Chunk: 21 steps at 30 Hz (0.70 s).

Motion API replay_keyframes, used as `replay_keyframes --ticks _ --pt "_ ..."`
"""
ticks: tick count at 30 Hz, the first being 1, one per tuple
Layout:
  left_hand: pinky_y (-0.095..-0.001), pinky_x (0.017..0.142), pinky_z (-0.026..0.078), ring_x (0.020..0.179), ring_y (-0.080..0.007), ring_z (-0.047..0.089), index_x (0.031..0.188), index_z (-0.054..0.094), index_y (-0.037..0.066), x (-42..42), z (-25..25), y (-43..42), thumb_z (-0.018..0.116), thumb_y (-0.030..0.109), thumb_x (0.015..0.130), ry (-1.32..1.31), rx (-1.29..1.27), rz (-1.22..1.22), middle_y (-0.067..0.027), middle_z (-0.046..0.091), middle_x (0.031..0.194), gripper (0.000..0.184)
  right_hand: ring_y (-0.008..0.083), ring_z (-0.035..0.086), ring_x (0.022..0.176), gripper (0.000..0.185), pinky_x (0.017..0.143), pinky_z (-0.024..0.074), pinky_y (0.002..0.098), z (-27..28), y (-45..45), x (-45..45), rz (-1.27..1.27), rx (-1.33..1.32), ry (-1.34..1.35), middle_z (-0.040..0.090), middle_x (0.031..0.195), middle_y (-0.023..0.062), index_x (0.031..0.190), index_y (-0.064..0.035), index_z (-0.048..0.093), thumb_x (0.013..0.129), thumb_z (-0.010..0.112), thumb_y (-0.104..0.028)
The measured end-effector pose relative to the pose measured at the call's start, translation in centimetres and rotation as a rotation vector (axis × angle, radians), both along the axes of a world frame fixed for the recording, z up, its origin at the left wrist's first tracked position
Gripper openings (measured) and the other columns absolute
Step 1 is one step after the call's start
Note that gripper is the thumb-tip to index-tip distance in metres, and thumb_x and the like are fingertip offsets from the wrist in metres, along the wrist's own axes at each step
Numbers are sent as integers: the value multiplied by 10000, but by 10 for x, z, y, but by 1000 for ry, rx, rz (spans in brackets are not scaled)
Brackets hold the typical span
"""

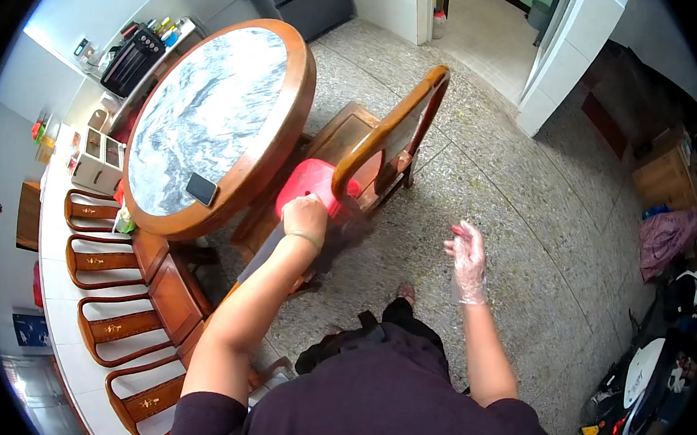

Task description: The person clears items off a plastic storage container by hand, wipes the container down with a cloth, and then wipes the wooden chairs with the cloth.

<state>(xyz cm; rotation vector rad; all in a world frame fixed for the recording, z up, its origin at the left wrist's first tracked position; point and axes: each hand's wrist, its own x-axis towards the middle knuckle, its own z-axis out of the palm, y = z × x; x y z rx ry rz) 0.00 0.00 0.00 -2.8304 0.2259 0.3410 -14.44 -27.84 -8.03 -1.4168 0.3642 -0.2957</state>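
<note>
My left hand (306, 217) is closed in a fist at the near edge of a bright red plastic object (312, 181), whose exact kind I cannot make out. The red object lies over the seat of a wooden chair (391, 131), partly behind its backrest. A dark, blurred shape (351, 235) is just right of the fist. My right hand (468, 262), in a clear plastic glove, is held over the speckled floor with its fingers curled. At its fingertips shows a small red thing (457, 230), too small to name.
Left of the chair stands a round table (211, 103) with a marbled top, a phone (202, 189) on its edge. Several wooden chairs (118, 331) line the left side. A black oven (133, 61) sits beyond. A motor scooter (640, 383) and a purple cloth (670, 240) are at the right.
</note>
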Motion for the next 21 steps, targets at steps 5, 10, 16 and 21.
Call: replay_keyframes --ticks 5,10,16,21 --pt "-498 655 504 877 -289 653 1085 648 62 15 -47 -36 462 199 912 133 638 -341 -127 667 984 290 127 615 826 323 722 518 262 -23 -33 -27 -64 -2 87 593 1128 94 1266 -38 486 949 492 -100" --pt "-518 692 441 902 -329 614 1066 683 78 5 -130 -16 435 250 919 61 849 -613 -113 664 1009 336 156 616 852 292 766 530 292 -23 -45 -59 -107 -48 143 593 1121 99 1221 -24 520 936 472 -63" --pt "-486 795 440 1006 -287 587 1146 648 76 10 -237 3 426 408 926 182 802 -494 -93 652 1046 456 152 615 868 295 768 520 279 -33 -83 -110 -217 -110 304 599 1128 97 1225 -27 527 936 483 -71" --pt "-471 800 443 1008 -269 589 1145 645 75 17 -251 -1 424 388 932 308 722 -334 -87 653 1043 438 149 607 871 295 751 507 270 -45 -105 -140 -278 -119 483 590 1159 102 1226 -25 527 938 479 -65"
